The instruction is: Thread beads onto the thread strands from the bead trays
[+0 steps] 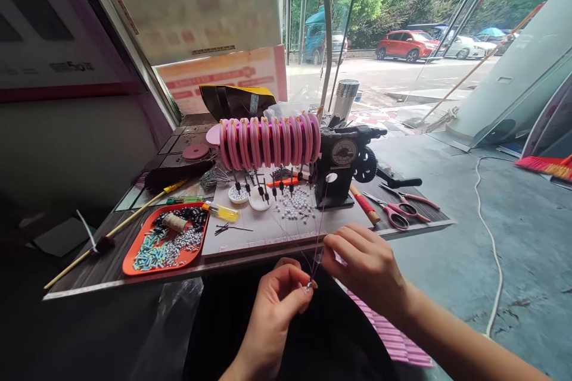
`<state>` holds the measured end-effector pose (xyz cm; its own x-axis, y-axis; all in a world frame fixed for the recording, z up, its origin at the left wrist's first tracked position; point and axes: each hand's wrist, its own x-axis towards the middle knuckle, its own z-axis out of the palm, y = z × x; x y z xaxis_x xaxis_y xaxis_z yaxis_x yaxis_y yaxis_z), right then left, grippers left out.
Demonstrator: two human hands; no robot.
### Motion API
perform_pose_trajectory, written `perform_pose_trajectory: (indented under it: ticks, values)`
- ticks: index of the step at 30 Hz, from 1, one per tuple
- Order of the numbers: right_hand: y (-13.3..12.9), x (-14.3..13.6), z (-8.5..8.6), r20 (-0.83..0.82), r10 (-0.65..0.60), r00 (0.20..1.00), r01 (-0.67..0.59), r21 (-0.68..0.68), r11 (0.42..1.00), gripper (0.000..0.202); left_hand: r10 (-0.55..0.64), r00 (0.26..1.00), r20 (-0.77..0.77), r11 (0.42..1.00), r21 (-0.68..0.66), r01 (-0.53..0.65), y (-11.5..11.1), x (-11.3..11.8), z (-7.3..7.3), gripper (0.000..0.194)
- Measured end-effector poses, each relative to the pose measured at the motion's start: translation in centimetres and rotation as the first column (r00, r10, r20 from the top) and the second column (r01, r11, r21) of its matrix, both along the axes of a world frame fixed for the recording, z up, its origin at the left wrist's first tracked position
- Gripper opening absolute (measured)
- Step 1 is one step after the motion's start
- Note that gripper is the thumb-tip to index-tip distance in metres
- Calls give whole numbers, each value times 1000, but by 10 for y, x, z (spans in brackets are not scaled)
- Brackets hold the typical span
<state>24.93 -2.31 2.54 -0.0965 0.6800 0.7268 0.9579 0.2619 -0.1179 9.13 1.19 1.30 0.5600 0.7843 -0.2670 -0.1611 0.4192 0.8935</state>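
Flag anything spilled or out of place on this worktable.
White beads lie loose on the pale board, outside the small white dishes. That looks like a spill, though they may be set out deliberately.

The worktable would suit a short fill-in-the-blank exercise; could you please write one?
The discs above the white beads are coloured ____.
The left hand pinches threads lower in the view than the ____ hand.
In the view, the bead tray lies to the ____ of the black machine.

Missing words: pink; right; left
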Motion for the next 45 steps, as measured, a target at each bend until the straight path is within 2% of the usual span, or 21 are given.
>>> perform_pose_trajectory:
  ticks: [3,7,13,18,23,25,28,31,35,38,41,45]
  values:
    - [1,-1,-1,-2,4,1000,-4,13,1000,26,-3,1000,10,1000,-14,3,1,2,4,8]
    - [1,-1,-1,-12,3,1000,-3,30,1000,25,-12,997,-70,1000,-5,11,2,9,5,19]
    - [2,-2,-2,-13,13,1000,-13,17,1000,25,-16,996,-83,990,139,27,9,5,4,21]
    - [3,-3,-3,-11,7,1000,-7,12,1000,25,-112,988,-104,994,-27,110,12,3,1,24]
    - [2,-1,-3,-31,14,999,-14,-9,1000,25,-91,996,-4,992,-91,91,14,7,9,22]
    - [2,-2,-5,-94,49,994,-55,-59,997,23,-76,997,-16,996,-50,75,17,-1,15,21]
    - [5,-12,-10,-195,131,972,-172,-213,962,16,-82,992,-100,995,52,87,22,-24,28,22]
    - [18,-35,-17,-157,192,969,-230,-285,930,13,-102,974,-200,982,138,131,24,-50,43,24]
    - [50,-75,-24,82,162,983,-127,-331,935,20,-112,952,-284,958,223,179,26,-64,61,23]
    - [70,-95,-28,147,95,985,-46,-308,950,34,-105,943,-317,938,283,200,30,-63,69,19]
    - [74,-99,-29,156,53,986,-9,-272,962,31,-95,942,-322,934,300,197,32,-62,68,19]
    - [62,-86,-28,150,-14,989,48,-225,973,9,-108,957,-268,949,259,179,30,-62,59,22]
